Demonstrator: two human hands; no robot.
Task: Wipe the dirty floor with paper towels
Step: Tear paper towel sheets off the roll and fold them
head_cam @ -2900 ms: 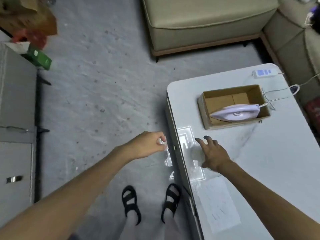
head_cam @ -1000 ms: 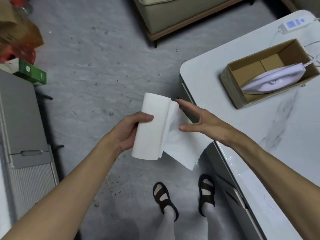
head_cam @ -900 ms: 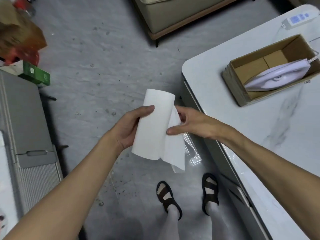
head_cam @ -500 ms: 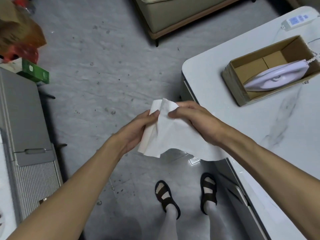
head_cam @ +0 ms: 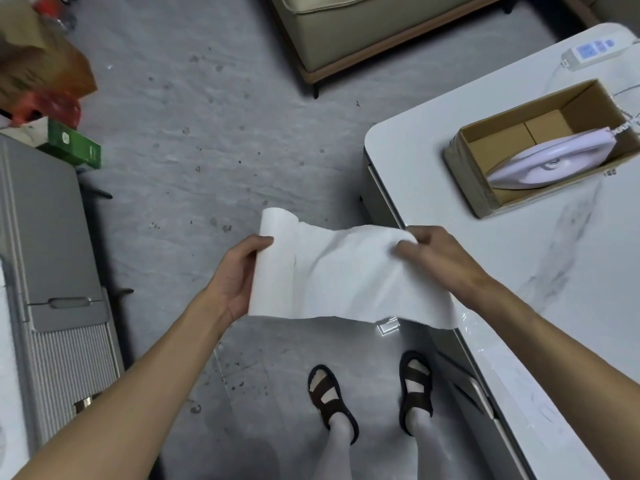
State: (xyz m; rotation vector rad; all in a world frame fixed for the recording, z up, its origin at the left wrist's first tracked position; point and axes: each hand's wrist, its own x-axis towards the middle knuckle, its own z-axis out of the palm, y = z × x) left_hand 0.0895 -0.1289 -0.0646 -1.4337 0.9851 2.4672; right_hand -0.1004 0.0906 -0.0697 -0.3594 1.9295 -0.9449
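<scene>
paper towel roll: gripped by left hand; right hand pinches unrolled sheet, above spotted floor.

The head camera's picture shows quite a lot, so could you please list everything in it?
Paper towel roll: one, white, held at centre.
Unrolled sheet: one, white, stretching right from the roll.
Floor: grey, dark-spotted, underfoot.
Table: one, white marbled, right.
Cardboard box: one, brown, on the table.
Iron: one, pale lilac, in the box.
Power strip: one, white, table's far corner.
Sofa: one, beige, top.
Cabinet: one, grey, left edge.
Green carton: one, beside the cabinet.
Sandals: two, dark brown, worn, bottom centre.
Left hand: grips the roll.
Right hand: fingers pinch the sheet.
</scene>
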